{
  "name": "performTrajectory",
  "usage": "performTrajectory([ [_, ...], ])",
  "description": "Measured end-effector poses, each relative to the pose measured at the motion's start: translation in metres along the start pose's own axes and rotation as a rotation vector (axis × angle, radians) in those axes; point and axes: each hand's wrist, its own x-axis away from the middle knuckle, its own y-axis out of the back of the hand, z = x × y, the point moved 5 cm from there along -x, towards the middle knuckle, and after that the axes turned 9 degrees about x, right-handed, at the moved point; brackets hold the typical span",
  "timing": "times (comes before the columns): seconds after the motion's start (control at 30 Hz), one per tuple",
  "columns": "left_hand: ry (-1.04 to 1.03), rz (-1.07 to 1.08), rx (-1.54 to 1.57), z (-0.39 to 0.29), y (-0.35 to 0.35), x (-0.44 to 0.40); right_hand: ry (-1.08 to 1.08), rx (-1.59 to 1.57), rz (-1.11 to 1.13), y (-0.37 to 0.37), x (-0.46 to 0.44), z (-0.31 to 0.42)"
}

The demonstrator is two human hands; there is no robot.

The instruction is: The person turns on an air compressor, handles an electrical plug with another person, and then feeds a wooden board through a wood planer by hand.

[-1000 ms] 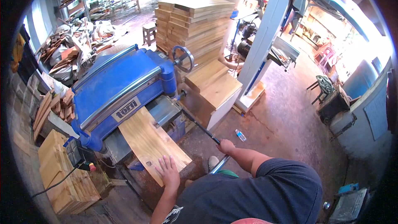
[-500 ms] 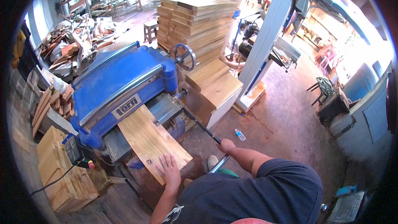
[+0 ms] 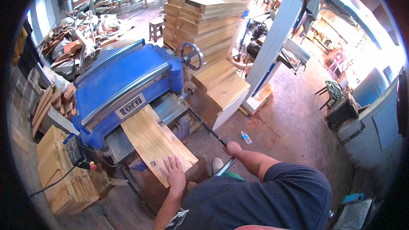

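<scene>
My left hand point(image 3: 174, 173) lies with spread fingers on the near end of a wide wooden board point(image 3: 155, 142). The far end of that board is under the blue machine point(image 3: 123, 72) marked "torq", so it is hidden. My right hand point(image 3: 232, 148) is wrapped round the end of a dark metal bar point(image 3: 206, 126) at the machine's right side. Below that hand a shiny metal roller point(image 3: 226, 167) shows beside my body.
Boards are stacked high point(image 3: 204, 25) behind the machine, with a lower stack point(image 3: 221, 81) to its right. Another stack point(image 3: 64, 170) stands at the left. A white post point(image 3: 277, 38) rises at the right, and a plastic bottle point(image 3: 246, 137) lies on the floor.
The view has shifted slightly, so the machine and stacks appear a little moved in the frame. My hands keep their places on the board and the bar.
</scene>
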Motion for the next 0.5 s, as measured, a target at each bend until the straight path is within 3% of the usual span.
performTrajectory([
  [0.13,0.035,0.088,0.166,0.0,0.007,-0.001,-0.057,0.066,0.022,-0.017,-0.014,-0.013],
  [0.17,0.03,0.071,0.153,0.001,0.003,0.0,0.045,0.104,-0.022,-0.023,-0.019,-0.014],
  [0.23,0.038,0.041,0.146,0.001,-0.002,-0.001,-0.02,0.092,0.044,-0.013,-0.013,-0.009],
  [0.27,0.042,0.038,0.14,0.0,0.002,-0.001,0.019,0.042,-0.068,-0.016,-0.014,-0.011],
  [0.33,0.045,0.032,0.105,0.0,0.005,-0.001,-0.052,0.059,0.04,-0.009,-0.011,-0.007],
  [0.37,0.038,0.027,0.083,0.0,0.005,-0.002,0.031,0.039,-0.024,-0.006,-0.009,-0.004],
  [0.5,0.055,-0.002,0.001,0.0,0.003,-0.004,0.032,0.073,-0.063,-0.007,-0.008,-0.003],
])
